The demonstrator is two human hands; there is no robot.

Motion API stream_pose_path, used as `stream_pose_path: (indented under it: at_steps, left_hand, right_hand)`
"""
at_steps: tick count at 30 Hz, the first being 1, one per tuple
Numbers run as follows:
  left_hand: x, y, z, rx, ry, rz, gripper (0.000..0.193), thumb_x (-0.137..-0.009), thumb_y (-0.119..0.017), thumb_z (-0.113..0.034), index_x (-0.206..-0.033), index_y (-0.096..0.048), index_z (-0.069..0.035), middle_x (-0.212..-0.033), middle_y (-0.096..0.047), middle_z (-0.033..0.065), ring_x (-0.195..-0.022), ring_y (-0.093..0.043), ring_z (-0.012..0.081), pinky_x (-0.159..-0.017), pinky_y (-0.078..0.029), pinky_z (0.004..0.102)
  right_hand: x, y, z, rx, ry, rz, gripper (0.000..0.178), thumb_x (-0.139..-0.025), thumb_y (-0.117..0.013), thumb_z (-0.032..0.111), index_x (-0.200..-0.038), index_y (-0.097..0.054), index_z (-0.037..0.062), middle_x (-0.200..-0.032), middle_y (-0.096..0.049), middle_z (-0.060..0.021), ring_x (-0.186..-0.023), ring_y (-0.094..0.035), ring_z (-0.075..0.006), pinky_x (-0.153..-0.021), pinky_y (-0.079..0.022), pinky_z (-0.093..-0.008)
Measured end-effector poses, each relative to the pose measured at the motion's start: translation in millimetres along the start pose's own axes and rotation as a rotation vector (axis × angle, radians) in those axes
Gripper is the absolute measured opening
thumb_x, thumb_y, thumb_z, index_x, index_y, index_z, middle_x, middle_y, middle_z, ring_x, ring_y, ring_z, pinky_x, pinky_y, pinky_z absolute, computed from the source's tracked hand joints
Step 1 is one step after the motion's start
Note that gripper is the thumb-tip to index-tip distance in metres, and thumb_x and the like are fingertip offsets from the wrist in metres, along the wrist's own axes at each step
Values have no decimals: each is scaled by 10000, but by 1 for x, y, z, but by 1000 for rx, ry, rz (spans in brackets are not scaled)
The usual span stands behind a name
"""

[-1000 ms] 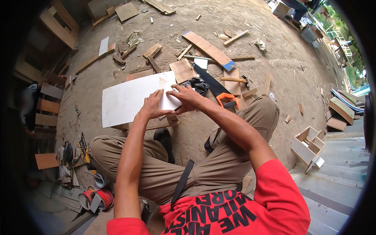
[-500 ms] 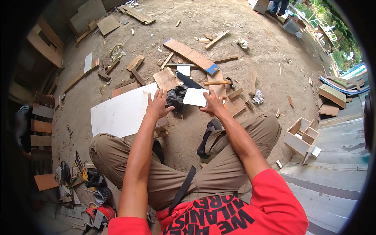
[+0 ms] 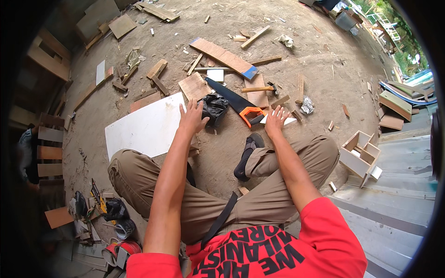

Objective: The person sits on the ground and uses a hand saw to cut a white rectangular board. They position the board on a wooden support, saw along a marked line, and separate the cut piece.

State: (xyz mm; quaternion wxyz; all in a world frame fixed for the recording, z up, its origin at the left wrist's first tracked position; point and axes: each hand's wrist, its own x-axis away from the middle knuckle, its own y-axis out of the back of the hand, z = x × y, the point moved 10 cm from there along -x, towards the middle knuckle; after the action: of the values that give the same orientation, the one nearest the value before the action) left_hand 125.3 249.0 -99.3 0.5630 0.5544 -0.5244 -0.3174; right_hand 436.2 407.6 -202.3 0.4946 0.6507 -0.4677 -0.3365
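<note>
The small white panel point(image 3: 289, 121) is thin, flat and pale, with a straight edge, and shows only as bright slivers to either side of the right grip point(image 3: 276, 118), which covers its middle. That grip's fingers lie extended over the panel; whether it is pinched cannot be told. At the panel's nine o'clock, just beside it, sits the orange handle of a dark-bladed saw point(image 3: 227, 95). A hammer point(image 3: 257, 89) lies at eleven o'clock, crumpled foil point(image 3: 307, 105) at two. Farther toward nine come a black plastic bag point(image 3: 214, 110), then the left grip point(image 3: 191, 119), spread wide and holding nothing, near the edge of a large white board point(image 3: 143, 125). A compartmented box point(image 3: 354, 162) stands toward four.
</note>
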Motion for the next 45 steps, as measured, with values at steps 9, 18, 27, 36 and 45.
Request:
stream_pose_path:
  at_steps: [9,18,27,36,45]
  left_hand:
    - [19,0,75,70,287,-194,962,-847,-632,-492,-1582,-172,-74,-1661,-108,145,-1540,-69,291,-1205,-23,604]
    - [22,3,80,86,288,-336,829,-885,-510,-449,-1562,-248,-48,-1643,-197,135,-1533,-136,254,-1231,-11,535]
    - [25,11,75,111,283,-371,763,-887,-554,-391,-1535,-320,-62,-1630,-238,118,-1517,-192,248,-1240,-50,492]
    - [25,18,75,193,266,-393,777,-822,-648,-334,-1501,-393,-53,-1593,-326,132,-1489,-275,272,-1232,-89,512]
    - [27,21,79,183,283,-374,788,-800,-671,-323,-1496,-402,-68,-1583,-344,132,-1483,-290,279,-1226,-111,524]
  right_hand:
    - [6,58,104,-409,273,110,712,-822,-741,323,-1386,-434,18,-1521,-306,-294,-1404,-365,-419,-1066,-344,-616]
    - [-39,66,143,-773,321,196,692,-846,-719,346,-1357,-464,-46,-1332,-502,-307,-1207,-543,-441,-1027,-454,-466]
    - [-180,77,115,-1207,14,-51,508,-823,-743,349,-1125,-628,-44,-999,-698,-220,-942,-688,-348,-848,-539,-407]
    - [-300,-14,122,-411,79,-11,1059,-685,-864,489,-1458,-334,-4,-1449,-390,-279,-1341,-424,-428,-1080,-409,-505]
    - [-344,-72,138,-301,115,290,1074,-678,-883,427,-1497,-275,93,-1546,-270,-284,-1422,-314,-413,-1075,-311,-663]
